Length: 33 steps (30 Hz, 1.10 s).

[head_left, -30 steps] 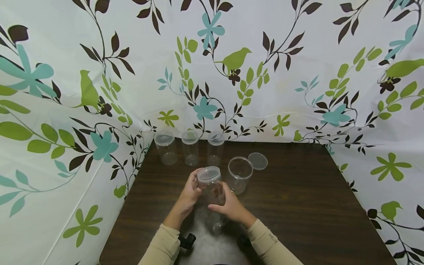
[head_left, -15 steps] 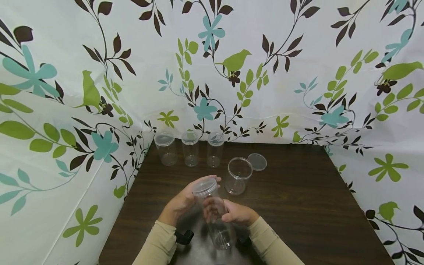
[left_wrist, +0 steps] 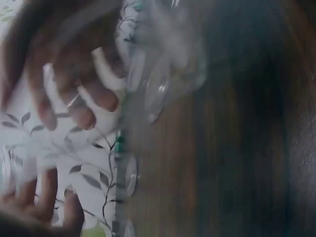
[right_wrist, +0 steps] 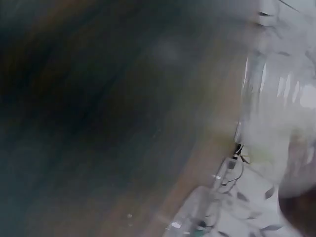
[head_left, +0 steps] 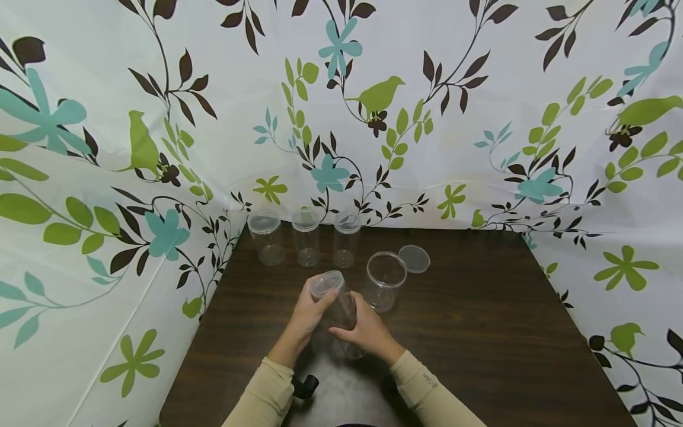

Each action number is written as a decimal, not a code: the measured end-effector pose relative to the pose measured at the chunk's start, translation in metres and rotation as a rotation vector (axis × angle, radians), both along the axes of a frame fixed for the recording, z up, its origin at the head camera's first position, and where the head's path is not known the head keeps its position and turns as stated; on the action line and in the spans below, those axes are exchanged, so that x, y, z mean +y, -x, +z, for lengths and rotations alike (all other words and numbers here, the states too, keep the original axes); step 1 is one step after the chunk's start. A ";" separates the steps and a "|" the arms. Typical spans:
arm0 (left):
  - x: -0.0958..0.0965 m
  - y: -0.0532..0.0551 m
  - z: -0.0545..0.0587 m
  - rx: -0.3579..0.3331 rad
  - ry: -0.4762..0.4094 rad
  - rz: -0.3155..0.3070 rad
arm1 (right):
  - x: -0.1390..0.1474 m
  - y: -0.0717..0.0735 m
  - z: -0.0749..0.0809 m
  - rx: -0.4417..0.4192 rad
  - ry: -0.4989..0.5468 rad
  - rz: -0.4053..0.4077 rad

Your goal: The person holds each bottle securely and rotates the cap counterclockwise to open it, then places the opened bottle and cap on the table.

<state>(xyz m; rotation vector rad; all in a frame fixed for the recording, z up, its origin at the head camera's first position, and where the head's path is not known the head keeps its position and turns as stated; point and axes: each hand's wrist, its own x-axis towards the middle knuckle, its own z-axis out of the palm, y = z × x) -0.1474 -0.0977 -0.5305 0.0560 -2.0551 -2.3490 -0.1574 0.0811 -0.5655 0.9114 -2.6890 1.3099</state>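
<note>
Both hands hold a tall clear plastic jar [head_left: 344, 308] with a clear lid [head_left: 328, 283] at the near middle of the table, its lidded end leaning a little left. My left hand [head_left: 305, 313] wraps the upper part, thumb on the front near the lid. Lower down, on the opposite side, my right hand [head_left: 369, 330] grips the body with its thumb across the front. Just beyond them stands a wider jar [head_left: 385, 290] with its mouth uncovered, and a loose round lid [head_left: 414, 259] lies behind it. Both wrist views are blurred.
Along the table's back left stand three lidded clear jars: a left one [head_left: 268, 240], a middle one [head_left: 306, 240] and a right one [head_left: 345, 240]. A patterned sheet [head_left: 213, 59] hangs behind and beside the dark wooden table [head_left: 480, 332].
The held jar dipped toward the body and tilted half a second ago, with the left fingers stretched out behind it. Now it is raised again, and the left hand has closed around its upper part.
</note>
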 end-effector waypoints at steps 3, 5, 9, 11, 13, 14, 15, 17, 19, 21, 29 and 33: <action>0.012 0.003 0.000 -0.029 -0.013 0.144 | -0.010 0.000 -0.005 0.386 -0.176 -0.230; 0.018 0.005 0.001 -0.036 -0.043 0.206 | -0.015 0.001 -0.008 0.559 -0.231 -0.329; 0.023 0.007 0.003 -0.052 -0.068 0.259 | -0.018 0.000 -0.010 0.690 -0.266 -0.403; 0.022 0.006 0.003 -0.056 -0.063 0.266 | -0.018 0.000 -0.009 0.688 -0.277 -0.403; 0.022 0.006 0.004 -0.055 -0.056 0.266 | -0.017 -0.001 -0.008 0.673 -0.278 -0.397; 0.021 0.005 0.005 -0.055 -0.054 0.263 | -0.017 -0.001 -0.007 0.669 -0.273 -0.393; 0.021 0.005 0.005 -0.055 -0.050 0.259 | -0.017 -0.001 -0.007 0.668 -0.266 -0.390; 0.020 0.005 0.006 -0.046 -0.030 0.251 | -0.017 -0.001 -0.007 0.669 -0.251 -0.389; 0.018 0.004 0.006 -0.040 -0.002 0.234 | -0.017 0.000 -0.008 0.674 -0.231 -0.388; 0.016 0.003 0.004 -0.020 0.005 0.205 | -0.016 0.000 -0.007 0.642 -0.221 -0.383; -0.019 0.002 -0.007 0.107 -0.074 -0.167 | 0.000 0.000 0.005 0.014 0.045 -0.059; -0.041 0.005 -0.006 0.150 -0.114 -0.409 | 0.012 0.003 0.010 -0.331 0.258 0.294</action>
